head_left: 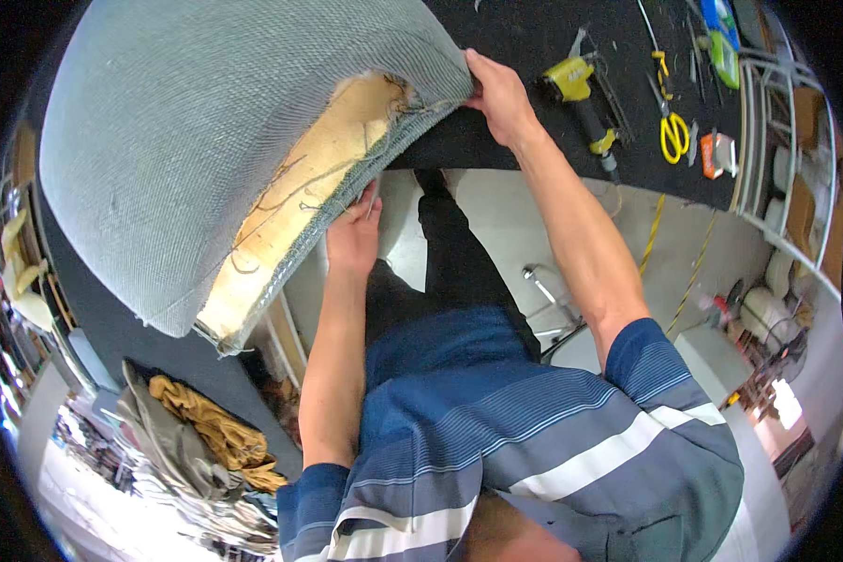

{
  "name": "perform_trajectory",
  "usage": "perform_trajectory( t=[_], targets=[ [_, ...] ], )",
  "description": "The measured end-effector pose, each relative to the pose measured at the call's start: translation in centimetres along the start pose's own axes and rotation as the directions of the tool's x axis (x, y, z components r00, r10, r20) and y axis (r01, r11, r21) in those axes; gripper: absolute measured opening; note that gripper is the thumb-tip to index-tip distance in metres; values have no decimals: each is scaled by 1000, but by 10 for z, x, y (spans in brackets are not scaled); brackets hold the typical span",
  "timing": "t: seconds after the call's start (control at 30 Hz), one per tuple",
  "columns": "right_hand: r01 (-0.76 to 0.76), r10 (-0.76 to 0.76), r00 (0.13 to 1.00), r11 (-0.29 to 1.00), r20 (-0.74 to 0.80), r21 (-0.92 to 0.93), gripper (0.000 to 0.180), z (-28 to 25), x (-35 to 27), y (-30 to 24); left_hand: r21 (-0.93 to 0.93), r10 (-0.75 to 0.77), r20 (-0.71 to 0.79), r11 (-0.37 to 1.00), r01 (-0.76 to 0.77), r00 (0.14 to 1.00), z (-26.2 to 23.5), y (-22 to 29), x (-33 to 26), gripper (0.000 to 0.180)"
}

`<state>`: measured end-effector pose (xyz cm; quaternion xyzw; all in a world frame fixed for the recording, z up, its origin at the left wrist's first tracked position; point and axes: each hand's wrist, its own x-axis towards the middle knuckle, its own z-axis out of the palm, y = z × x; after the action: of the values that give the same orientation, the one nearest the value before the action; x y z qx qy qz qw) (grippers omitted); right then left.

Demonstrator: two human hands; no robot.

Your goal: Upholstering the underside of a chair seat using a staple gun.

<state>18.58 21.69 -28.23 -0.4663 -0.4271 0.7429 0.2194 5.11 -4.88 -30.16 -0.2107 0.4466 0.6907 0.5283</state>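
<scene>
A large cushion point(206, 140) covered in grey-blue woven fabric lies tilted on the black table at the upper left. Along its near side the cover is open, baring a pale yellow inner strip point(300, 187) crossed by loose dark threads. My right hand point(503, 98) is closed on the cushion's right corner, thumb on top and fingers underneath. Below the open edge, my left hand point(354, 234) is closed with its fingertips up against the fabric border. Something thin and greyish shows at its fingers, too small to name; the cushion's edge partly hides the fingertips.
On the black table point(496, 23) to the right lie a yellow-green staple gun point(576, 84) with a hose fitting, yellow-handled scissors point(672, 136), a screwdriver point(660, 66) and a small orange-and-white box point(717, 155). Brown and grey cloths point(211, 426) are heaped at the lower left. A metal rack point(796, 150) stands far right.
</scene>
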Motion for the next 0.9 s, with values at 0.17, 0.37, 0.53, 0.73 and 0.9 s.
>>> perform_trajectory(
  t=[0.17, 0.37, 0.53, 0.73, 0.9],
  targets=[
    [-48, 52, 995, 998, 83, -48, 47, 13, -45, -55, -56, 229, 7, 972, -228, 973, 29, 28, -69, 57],
    [433, -372, 861, 894, 347, -117, 56, 97, -126, -210, 322, 702, -11, 676, -662, 712, 79, 159, -195, 35],
    [684, -624, 727, 622, 287, -381, 51, 167, -73, -310, 554, 889, 27, 368, -747, 458, 161, 281, -181, 36],
    [908, -971, 175, 96, 162, -408, 28, 251, -28, -404, 567, 963, 130, 121, -815, 234, 221, 382, -178, 44],
    [992, -926, 71, 103, 370, 69, 19, 300, 6, -466, 535, 965, 186, 60, -843, 187, 255, 431, -169, 48]
  ],
)
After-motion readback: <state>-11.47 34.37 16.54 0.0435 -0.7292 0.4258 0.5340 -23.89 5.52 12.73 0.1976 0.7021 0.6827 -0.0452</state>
